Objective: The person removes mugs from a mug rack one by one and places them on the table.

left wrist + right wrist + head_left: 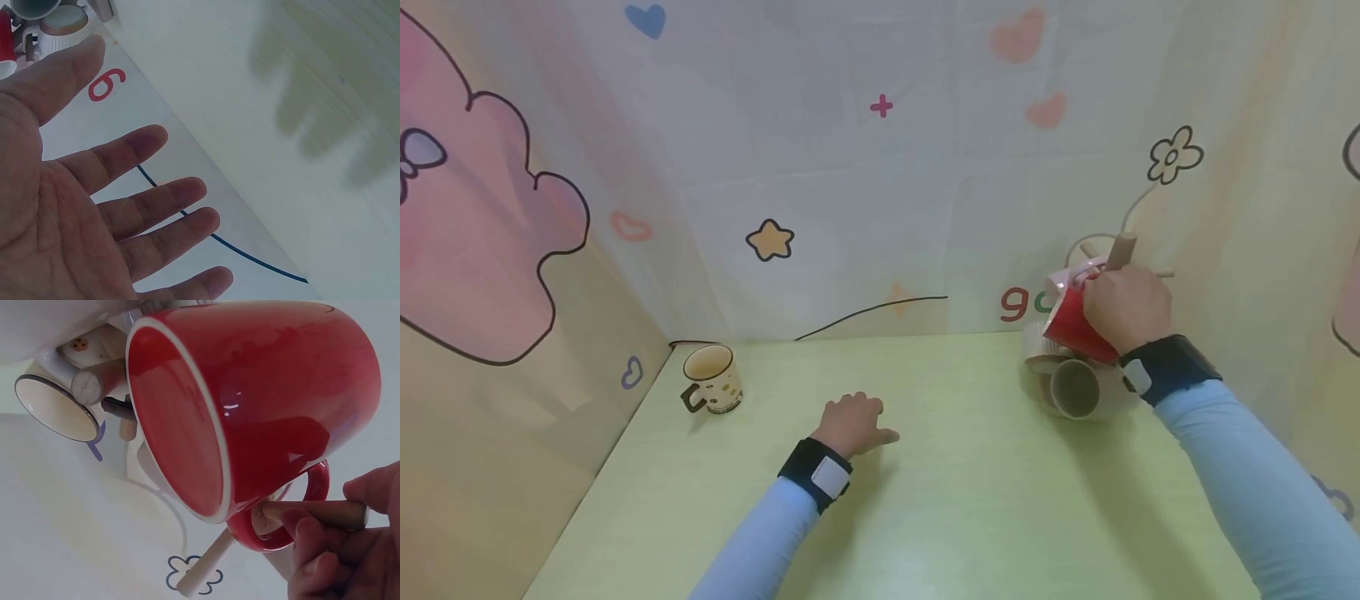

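Note:
At the right, my right hand (pixel 1127 308) grips a red mug (pixel 1075 329) by its handle at a wooden mug rack. In the right wrist view a wooden peg (pixel 340 514) passes through the mug's handle (pixel 319 478), and my curled fingertips lie against both, with the thumb by the peg's end. The mug's mouth is tilted away from the hand. Over the middle of the table hovers my left hand (pixel 852 425), palm down, holding nothing. Its fingers (pixel 156 197) are spread and relaxed.
Other mugs hang around the rack, including a pale mug (pixel 1075 389), a ribbed white cup (pixel 1041 343) and a dark-rimmed one (pixel 59 409). A cream spotted mug (pixel 718 383) stands upright at the table's back left. A printed curtain (pixel 850 167) borders the back.

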### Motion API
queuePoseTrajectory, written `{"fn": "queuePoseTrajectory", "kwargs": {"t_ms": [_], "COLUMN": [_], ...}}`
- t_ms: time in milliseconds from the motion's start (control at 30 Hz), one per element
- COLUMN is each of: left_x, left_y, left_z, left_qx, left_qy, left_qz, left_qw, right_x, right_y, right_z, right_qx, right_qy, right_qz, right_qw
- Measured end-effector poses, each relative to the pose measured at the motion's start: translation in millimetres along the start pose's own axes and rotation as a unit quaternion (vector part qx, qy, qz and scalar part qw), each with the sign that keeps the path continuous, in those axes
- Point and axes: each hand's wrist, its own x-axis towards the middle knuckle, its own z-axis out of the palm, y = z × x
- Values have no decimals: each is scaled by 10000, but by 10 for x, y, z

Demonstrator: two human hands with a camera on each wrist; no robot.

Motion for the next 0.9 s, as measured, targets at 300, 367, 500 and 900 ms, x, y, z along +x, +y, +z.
{"fn": "queuePoseTrajectory", "kwargs": {"t_ms": [300,367,500,900], "left_x": [-5,-4,-3,-12], "left_y": [5,5,8,28], "left_z": [3,8,13,-5], "left_qx": [-21,-43,-39,-61], "left_qy": [-54,-70,-77,-133], "left_qz": [18,11,-16,-37], "left_qw": [10000,10000,10000,9999], "right_x": [-48,-51,-54,-79], "right_y": [111,136,189,337], "right_z": [29,41,70,146], "right_qx": [-242,-9,464,2157], "right_qy": [58,82,88,84], "right_qz": [-415,-293,-36,896], "right_qw": [9988,9995,9989,9723]}}
